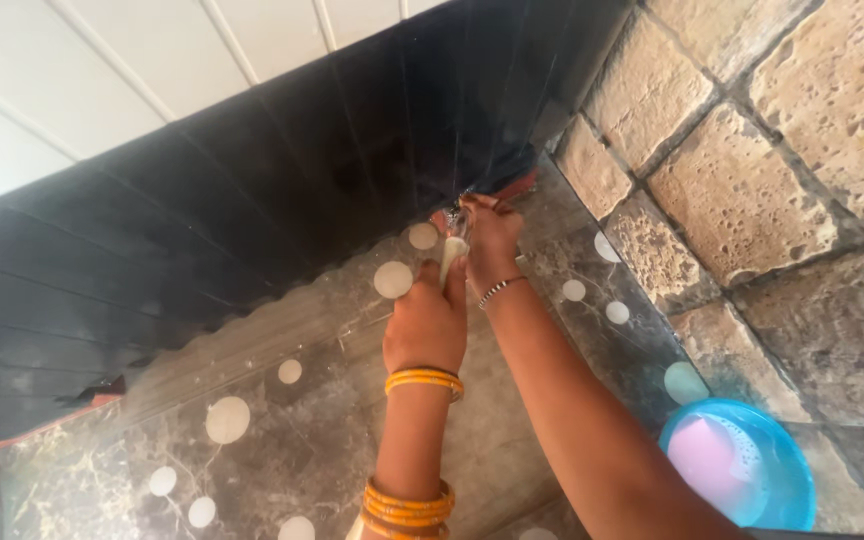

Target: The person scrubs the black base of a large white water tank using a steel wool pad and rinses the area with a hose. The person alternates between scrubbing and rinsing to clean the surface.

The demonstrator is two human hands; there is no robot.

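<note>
Nozzle (451, 255), pale, sits upright in my left hand (426, 322), fist clamped round it, tip at the corner where the black panel (252, 200) meets the stone wall (752, 170). My right hand (490, 235) pinches something small just above it; I cannot tell what. Blue bowl (742, 475) sits lower right.

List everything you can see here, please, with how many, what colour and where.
Basin: one, blue, milky liquid inside, lower right.
Stone wall: one, tan blocks, right.
Corrugated panel: one, black, across the upper middle.
Marble wall: one, grey-brown with pale round spots, below the panel.
Ceiling boards: white, upper left.
Cloth: one, whitish, held between the hands.
Bangles: several, orange, left arm.
Left hand: grip closed on the cloth.
Right hand: raised at the panel's edge, thin silver bracelet.
</note>
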